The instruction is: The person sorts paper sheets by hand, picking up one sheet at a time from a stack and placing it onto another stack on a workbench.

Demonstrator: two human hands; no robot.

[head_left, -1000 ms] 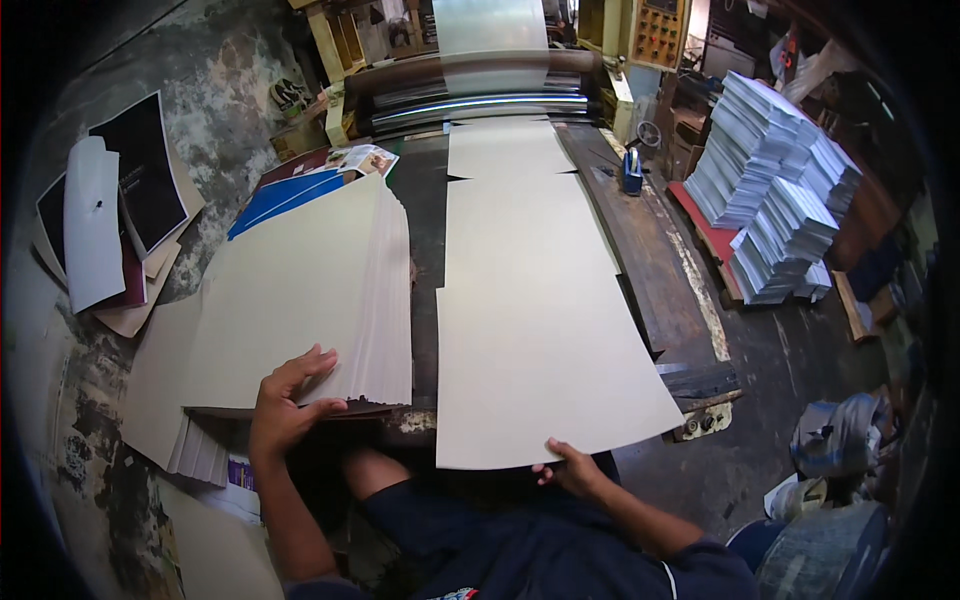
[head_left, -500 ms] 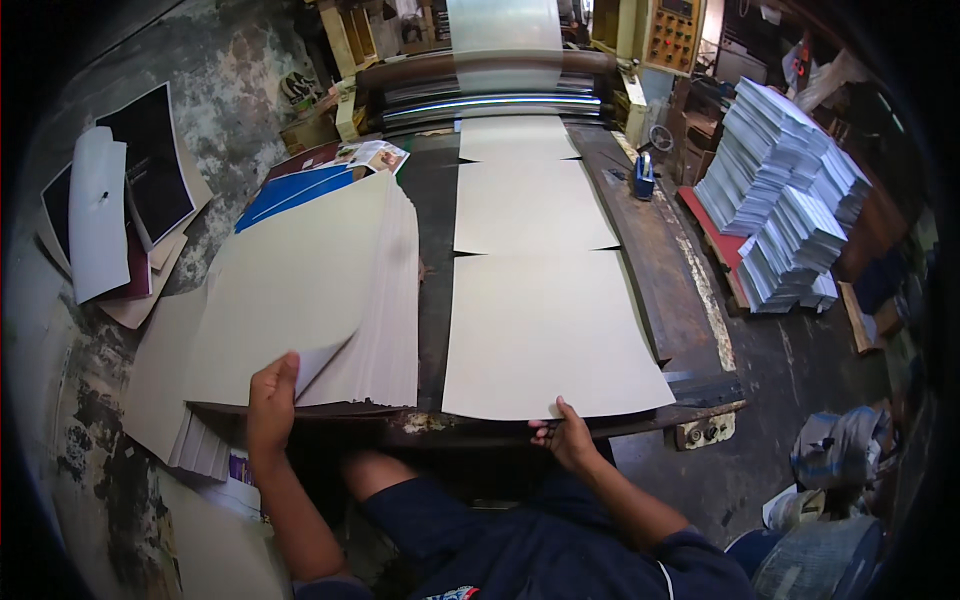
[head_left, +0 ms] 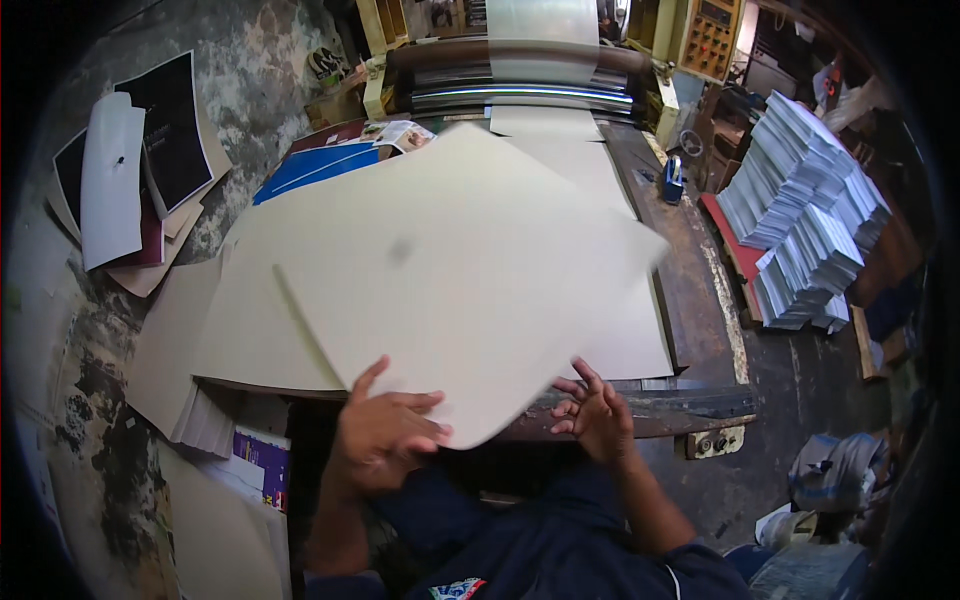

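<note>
A large cream paper sheet lies turned cornerwise, its edges blurred, across the space between the paper stack and the row of sheets leading to the rollers. My left hand is at its near left edge, fingers spread and overlapping the lower corner. At the near right edge is my right hand, fingers apart and fingertips close to the sheet; whether they touch it I cannot tell. The sheet hides most of the stack's right side and much of the row.
Rollers with a clear film stand at the far end. A blue tape dispenser sits on the right rail. Tall piles of paper stand at right, beside a control panel farther back. Dark printed sheets lean at the left wall.
The top sheet has come off the stack and swung right over the row. My left hand has moved right and opened from its corner grip. My right hand has shifted slightly right.
</note>
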